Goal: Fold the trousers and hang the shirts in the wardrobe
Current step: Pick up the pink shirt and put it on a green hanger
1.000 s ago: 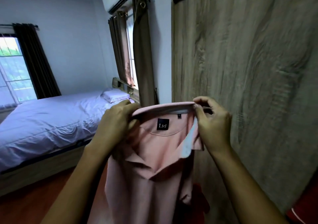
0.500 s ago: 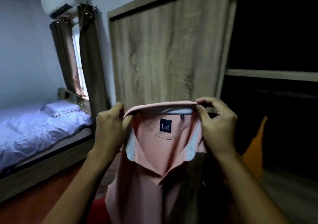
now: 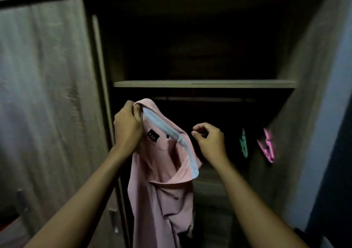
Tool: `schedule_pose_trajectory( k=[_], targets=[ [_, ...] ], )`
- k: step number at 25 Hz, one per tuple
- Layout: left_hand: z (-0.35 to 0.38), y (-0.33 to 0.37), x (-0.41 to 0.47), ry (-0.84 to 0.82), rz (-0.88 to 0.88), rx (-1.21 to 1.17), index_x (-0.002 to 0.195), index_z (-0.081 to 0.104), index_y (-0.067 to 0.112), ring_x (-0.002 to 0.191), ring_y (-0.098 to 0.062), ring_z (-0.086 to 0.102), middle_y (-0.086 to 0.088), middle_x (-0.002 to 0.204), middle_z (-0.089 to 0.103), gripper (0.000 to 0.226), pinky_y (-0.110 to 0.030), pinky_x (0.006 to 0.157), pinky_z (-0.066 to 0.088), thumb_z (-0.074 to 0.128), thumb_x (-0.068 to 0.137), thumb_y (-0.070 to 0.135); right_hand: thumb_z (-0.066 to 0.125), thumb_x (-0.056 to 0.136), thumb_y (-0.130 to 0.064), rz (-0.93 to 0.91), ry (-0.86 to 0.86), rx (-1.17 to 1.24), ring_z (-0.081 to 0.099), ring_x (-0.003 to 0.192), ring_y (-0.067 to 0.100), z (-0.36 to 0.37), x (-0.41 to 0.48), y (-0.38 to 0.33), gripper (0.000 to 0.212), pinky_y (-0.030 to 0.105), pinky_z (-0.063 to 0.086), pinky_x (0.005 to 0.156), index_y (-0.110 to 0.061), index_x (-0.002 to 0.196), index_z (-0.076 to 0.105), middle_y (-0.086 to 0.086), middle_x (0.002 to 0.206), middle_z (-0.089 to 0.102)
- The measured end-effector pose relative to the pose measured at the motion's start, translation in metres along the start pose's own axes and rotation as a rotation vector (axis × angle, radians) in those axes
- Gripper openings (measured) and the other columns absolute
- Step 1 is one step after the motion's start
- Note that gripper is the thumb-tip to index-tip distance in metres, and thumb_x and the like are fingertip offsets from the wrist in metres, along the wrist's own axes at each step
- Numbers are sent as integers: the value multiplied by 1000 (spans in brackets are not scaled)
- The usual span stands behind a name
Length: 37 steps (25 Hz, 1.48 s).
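Note:
A pink polo shirt [image 3: 160, 186] with a pale collar lining and a dark neck label hangs in front of the open wardrobe [image 3: 200, 84]. My left hand [image 3: 127, 125] grips the collar at its top left, so the shirt droops to the right. My right hand [image 3: 209, 141] is off the shirt, just right of the collar, its fingers curled with nothing visible in them. A dark hanging rail [image 3: 202, 99] runs under the wardrobe shelf, above both hands.
A wooden sliding door [image 3: 47, 95] covers the wardrobe's left half. A green hanger [image 3: 243, 142] and a pink hanger [image 3: 267, 146] hang at the right inside the dark compartment. A wall [image 3: 327, 114] bounds the right side.
The view swung right from the bed to the open wardrobe. My right hand let go of the collar and moved right; the shirt now hangs from my left hand alone.

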<state>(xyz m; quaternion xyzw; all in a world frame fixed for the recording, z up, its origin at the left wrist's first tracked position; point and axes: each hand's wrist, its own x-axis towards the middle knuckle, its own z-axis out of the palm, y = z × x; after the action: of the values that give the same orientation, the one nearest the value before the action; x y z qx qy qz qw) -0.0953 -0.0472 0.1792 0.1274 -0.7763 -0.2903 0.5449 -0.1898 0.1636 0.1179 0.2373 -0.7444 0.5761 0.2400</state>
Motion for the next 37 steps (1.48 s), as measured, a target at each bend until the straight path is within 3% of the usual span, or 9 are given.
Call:
schedule_pose_trajectory(
  k=[3,7,11,16,21,25,28,33,37],
  targets=[
    [35,34,-11,-38,88,-49,81,49,16,69,-34,58,-4,67,55,26,-33,61,31,44,102,30,72,85,-20,96,98,-176,61,99,19,-44,22,36,21,19,49,82,-16,105,68,5,109,63],
    [74,57,-11,-136,238,110,82,56,17,78,-44,64,-17,77,67,36,-41,62,43,44,100,46,72,84,-17,267,214,-394,37,130,32,-91,44,80,49,34,34,106,-9,129,55,18,134,46],
    [90,65,-12,-224,178,131,61,51,12,71,-42,61,-11,60,58,49,-36,59,38,50,96,46,81,75,-22,514,79,-447,41,131,38,-95,62,123,70,39,38,106,-9,137,50,20,136,50],
    [84,65,-15,-231,136,73,50,35,15,46,-17,43,1,45,37,55,-33,52,22,54,96,38,69,79,-3,547,158,-248,59,116,36,-81,88,137,35,37,49,99,-5,114,67,20,122,66],
    [65,56,-12,-201,121,56,52,33,15,45,-14,38,0,46,36,55,-26,48,27,56,97,36,80,76,-33,672,48,-396,36,136,39,-66,100,139,73,50,34,110,-2,134,49,22,143,44],
    [59,50,-12,-194,80,40,54,35,15,50,-20,42,1,48,40,53,-33,54,26,55,98,39,58,84,2,557,164,-286,62,111,38,-63,94,141,25,36,48,95,-2,106,69,23,116,67],
    [56,40,-13,-193,48,33,56,39,15,53,-22,45,1,50,43,51,-33,57,29,53,98,41,57,83,5,425,191,-204,66,101,35,-57,88,123,21,33,49,87,-3,95,72,22,104,71],
    [47,20,-19,-167,23,2,60,48,12,50,-14,47,0,51,48,48,-33,52,32,51,99,40,73,81,-8,418,-57,-73,64,73,18,-42,41,102,13,24,43,70,-19,78,66,5,78,69],
    [36,6,-25,-160,-6,-25,64,52,12,49,-16,49,-2,53,50,46,-34,52,39,48,101,39,77,76,-6,157,-4,89,51,53,1,-26,-44,104,17,17,39,56,-16,71,64,-7,60,57]
  ],
)
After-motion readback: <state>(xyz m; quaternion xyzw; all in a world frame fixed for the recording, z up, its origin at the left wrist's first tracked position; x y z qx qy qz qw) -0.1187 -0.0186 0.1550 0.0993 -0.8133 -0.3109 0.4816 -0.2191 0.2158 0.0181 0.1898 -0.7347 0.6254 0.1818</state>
